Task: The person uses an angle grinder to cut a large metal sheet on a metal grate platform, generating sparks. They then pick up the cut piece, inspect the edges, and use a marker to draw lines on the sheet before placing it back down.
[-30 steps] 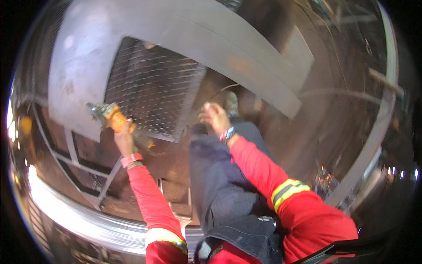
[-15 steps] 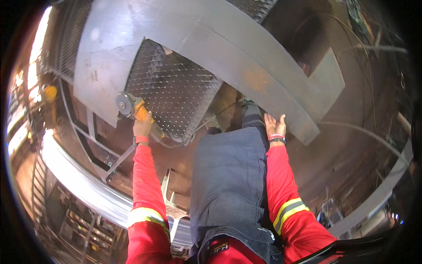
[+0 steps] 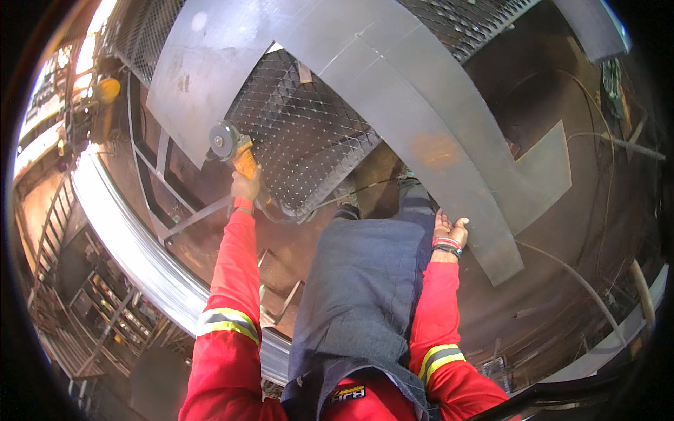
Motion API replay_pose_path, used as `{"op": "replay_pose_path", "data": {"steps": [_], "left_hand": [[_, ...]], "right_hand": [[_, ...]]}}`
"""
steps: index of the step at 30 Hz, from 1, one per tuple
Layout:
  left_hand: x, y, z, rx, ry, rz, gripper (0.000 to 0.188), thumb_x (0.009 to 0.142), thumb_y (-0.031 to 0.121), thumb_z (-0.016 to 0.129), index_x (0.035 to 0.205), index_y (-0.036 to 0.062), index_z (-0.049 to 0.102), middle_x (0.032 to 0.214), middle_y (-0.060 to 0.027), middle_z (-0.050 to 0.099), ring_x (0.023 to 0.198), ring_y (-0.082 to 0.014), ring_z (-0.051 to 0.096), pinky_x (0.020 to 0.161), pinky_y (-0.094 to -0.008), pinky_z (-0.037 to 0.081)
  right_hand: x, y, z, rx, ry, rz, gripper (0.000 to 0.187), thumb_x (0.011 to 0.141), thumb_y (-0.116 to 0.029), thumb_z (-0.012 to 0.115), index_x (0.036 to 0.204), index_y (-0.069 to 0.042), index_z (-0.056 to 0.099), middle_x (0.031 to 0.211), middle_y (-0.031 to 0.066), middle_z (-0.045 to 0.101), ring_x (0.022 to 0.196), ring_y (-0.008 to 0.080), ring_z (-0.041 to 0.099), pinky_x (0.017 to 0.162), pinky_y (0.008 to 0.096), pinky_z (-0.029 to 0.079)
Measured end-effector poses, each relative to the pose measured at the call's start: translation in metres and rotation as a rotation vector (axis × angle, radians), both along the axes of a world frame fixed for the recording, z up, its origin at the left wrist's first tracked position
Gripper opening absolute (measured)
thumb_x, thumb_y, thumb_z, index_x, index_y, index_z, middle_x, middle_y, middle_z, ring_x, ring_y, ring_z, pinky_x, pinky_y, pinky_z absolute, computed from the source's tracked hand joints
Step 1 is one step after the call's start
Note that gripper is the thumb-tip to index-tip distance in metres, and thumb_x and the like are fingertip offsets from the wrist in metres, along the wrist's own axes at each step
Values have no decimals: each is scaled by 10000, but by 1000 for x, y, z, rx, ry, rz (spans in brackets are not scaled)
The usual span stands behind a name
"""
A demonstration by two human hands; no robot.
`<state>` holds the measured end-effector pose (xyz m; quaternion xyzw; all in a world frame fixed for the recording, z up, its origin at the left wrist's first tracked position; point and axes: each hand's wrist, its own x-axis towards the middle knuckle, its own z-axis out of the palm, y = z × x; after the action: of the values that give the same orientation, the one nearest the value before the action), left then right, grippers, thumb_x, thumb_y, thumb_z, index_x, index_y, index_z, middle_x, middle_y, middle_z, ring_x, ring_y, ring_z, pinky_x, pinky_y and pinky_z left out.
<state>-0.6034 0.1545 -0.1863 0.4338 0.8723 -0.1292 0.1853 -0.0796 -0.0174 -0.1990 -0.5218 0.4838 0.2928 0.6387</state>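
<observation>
My left hand [image 3: 246, 184] is closed around the yellow body of an angle grinder [image 3: 245, 163], whose grey disc [image 3: 224, 140] faces up beside the inner edge of a large cut metal sheet [image 3: 428, 133]. The sheet spreads across the upper middle as a broad curved shape with an arm reaching down to the right. At that arm's near edge is my right hand [image 3: 449, 233], palm up, with the thumb over the metal and the fingers curled against the edge. Some fingertips are hidden there. A dark apron [image 3: 365, 281] covers my lap.
Expanded metal mesh [image 3: 295, 133] shows through the sheet's opening. A dark steel frame [image 3: 158, 189] stands left, beside a long shiny curved metal piece [image 3: 133, 231]. Cables [image 3: 576, 281] trail over the brown floor at right. Another metal piece [image 3: 593, 28] is at the upper right.
The whole view has turned and shifted, so the sheet's right arm appears lower. My left hand still holds the grinder. The right hand's fingers look more curled at the sheet's edge.
</observation>
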Motion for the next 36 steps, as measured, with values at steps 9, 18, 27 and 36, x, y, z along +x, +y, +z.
{"op": "replay_pose_path", "data": {"steps": [9, 18, 27, 36], "left_hand": [[18, 0, 15, 24, -33, 83, 759, 803, 653, 655, 1097, -21, 466, 990, -331, 659, 955, -485, 650, 828, -519, 514], [11, -5, 27, 32, -127, 107, 652, 851, 532, 661, 1119, -23, 448, 1018, -293, 658, 973, -460, 644, 831, -519, 505], [24, -7, 15, 279, -357, 116, 754, 816, 589, 690, 1225, 7, 441, 1078, -294, 649, 985, -477, 640, 823, -521, 512], [-30, -47, 11, 333, -598, 308, 594, 1028, 516, 394, 1276, -17, 485, 1087, -161, 636, 974, -280, 608, 829, -371, 476]], "right_hand": [[59, 100, 84, 147, -141, 185, 671, 936, -309, 639, 1398, 51, 312, 1550, 273, 169, 1427, 423, 243, 1107, 630, 359], [88, 172, -2, 173, -61, 202, 539, 1013, -289, 478, 1453, -8, 343, 1568, 169, 272, 1472, 342, 216, 1150, 586, 300], [117, 135, -19, 81, 361, 676, 651, 974, -398, 556, 1371, 90, 392, 1270, 307, 560, 1120, 462, 588, 962, 592, 471], [78, 267, 108, -617, -1464, 1629, 350, 960, -313, 625, 897, 31, 625, 774, 158, 646, 711, 248, 617, 683, 392, 499]]}}
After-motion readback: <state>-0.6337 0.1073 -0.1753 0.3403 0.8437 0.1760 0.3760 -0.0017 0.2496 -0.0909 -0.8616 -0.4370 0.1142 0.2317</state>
